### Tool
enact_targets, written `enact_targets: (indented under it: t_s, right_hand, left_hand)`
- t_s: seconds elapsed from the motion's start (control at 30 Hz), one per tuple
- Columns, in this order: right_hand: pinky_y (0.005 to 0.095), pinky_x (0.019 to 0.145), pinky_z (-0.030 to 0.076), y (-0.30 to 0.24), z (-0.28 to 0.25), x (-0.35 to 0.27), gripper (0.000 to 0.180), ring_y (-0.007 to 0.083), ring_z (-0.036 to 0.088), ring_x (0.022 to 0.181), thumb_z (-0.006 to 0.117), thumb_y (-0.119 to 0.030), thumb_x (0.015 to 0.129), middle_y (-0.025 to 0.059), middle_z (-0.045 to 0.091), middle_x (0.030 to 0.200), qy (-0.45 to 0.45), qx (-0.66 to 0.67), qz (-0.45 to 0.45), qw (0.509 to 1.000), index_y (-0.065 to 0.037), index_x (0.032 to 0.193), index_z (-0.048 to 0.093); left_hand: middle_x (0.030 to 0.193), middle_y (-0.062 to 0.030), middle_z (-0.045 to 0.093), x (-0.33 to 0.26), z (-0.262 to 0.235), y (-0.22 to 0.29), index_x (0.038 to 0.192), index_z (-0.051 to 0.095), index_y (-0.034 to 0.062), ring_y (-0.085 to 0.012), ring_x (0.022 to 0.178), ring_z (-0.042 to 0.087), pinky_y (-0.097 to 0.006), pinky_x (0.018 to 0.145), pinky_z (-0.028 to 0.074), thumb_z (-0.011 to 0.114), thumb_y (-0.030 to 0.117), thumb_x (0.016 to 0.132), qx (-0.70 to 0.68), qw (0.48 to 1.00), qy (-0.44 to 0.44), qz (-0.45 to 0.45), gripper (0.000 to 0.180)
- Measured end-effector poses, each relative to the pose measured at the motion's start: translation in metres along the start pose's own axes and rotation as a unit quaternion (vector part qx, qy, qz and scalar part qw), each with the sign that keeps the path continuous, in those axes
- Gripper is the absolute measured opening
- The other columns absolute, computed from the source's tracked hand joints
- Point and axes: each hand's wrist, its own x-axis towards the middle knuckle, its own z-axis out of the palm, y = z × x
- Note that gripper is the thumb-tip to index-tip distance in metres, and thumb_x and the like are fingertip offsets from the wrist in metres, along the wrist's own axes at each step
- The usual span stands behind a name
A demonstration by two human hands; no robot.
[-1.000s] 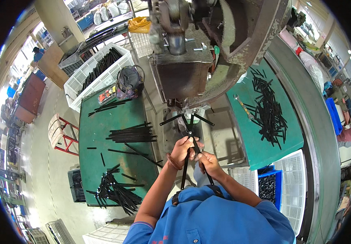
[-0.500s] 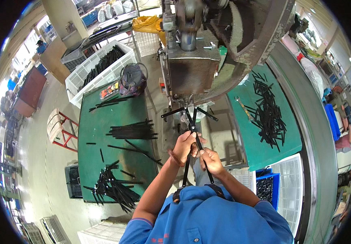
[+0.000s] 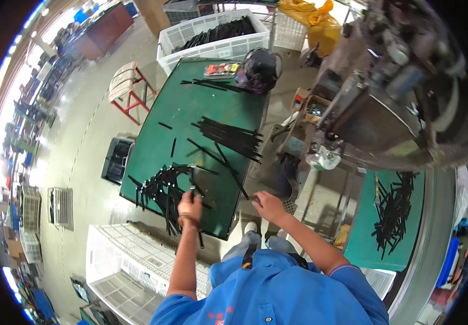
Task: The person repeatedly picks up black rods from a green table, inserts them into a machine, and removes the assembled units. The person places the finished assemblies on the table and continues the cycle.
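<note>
My left hand (image 3: 190, 207) is closed around a linkage of black flat bars (image 3: 192, 181), at the near end of the green table. Part of the linkage sticks out past the fingers and part shows below the wrist. Right beside it lies a pile of riveted black bar linkages (image 3: 160, 187), overlapping my hand's far side. My right hand (image 3: 270, 207) hovers off the table's right edge with fingers loosely apart and nothing visible in them. Close to its fingertips is the end of a long black bar (image 3: 233, 172), which crosses another bar on the table.
The green table (image 3: 158, 143) also bears a bundle of black bars (image 3: 228, 138) and a dark bag (image 3: 259, 70). A heavy press machine (image 3: 396, 114) stands right. A second green table (image 3: 364, 238) carries loose black bars (image 3: 394, 214). White crates (image 3: 136, 254) sit near left.
The view has swung left, away from the press. The bar linkage that both hands held at the press is now at the pile in my left hand; my right hand has let go.
</note>
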Motion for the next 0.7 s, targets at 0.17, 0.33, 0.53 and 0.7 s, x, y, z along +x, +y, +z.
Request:
enact_targets:
  t_s: [0.17, 0.33, 0.53, 0.7]
  right_hand:
    - [0.0412, 0.079, 0.049, 0.002, 0.057, 0.106, 0.026, 0.0311, 0.057, 0.093, 0.063, -0.02, 0.079, 0.0141, 0.054, 0.101, 0.023, -0.116, -0.01, 0.993, -0.004, 0.098, 0.055]
    - [0.0416, 0.079, 0.05, 0.016, 0.105, 0.17, 0.034, 0.0312, 0.058, 0.095, 0.067, -0.019, 0.078, 0.0138, 0.055, 0.103, -0.016, -0.183, 0.112, 0.977, -0.003, 0.105, 0.053]
    - [0.0423, 0.078, 0.05, -0.006, 0.085, 0.215, 0.031, 0.0336, 0.06, 0.094, 0.066, -0.02, 0.07, 0.019, 0.062, 0.099, -0.143, -0.133, 0.208, 0.958, 0.001, 0.092, 0.061]
    - [0.0433, 0.075, 0.05, -0.009, 0.082, 0.214, 0.028, 0.0342, 0.061, 0.092, 0.061, -0.022, 0.071, 0.0206, 0.063, 0.095, -0.218, -0.156, 0.134, 0.954, 0.001, 0.087, 0.063]
  left_hand:
    - [0.097, -0.0222, 0.057, 0.042, -0.051, -0.089, 0.109, 0.059, -0.0001, -0.0378, 0.089, 0.057, -0.041, 0.08, 0.047, 0.064, 0.022, 0.078, 0.16, 0.98, 0.103, -0.06, 0.039]
    - [0.11, -0.0132, 0.051, 0.059, -0.032, -0.111, 0.115, 0.056, 0.002, -0.0317, 0.097, 0.055, -0.037, 0.083, 0.048, 0.068, 0.014, 0.073, 0.205, 0.97, 0.096, -0.082, 0.046]
    - [0.113, -0.0102, 0.051, 0.056, -0.02, -0.104, 0.113, 0.056, 0.0061, -0.0317, 0.101, 0.051, -0.041, 0.082, 0.045, 0.071, 0.016, 0.069, 0.266, 0.955, 0.117, -0.055, 0.048]
    - [0.118, -0.0105, 0.05, 0.05, -0.018, -0.061, 0.112, 0.054, 0.0054, -0.0315, 0.105, 0.05, -0.042, 0.086, 0.041, 0.069, 0.014, 0.069, 0.228, 0.964, 0.122, 0.063, 0.046]
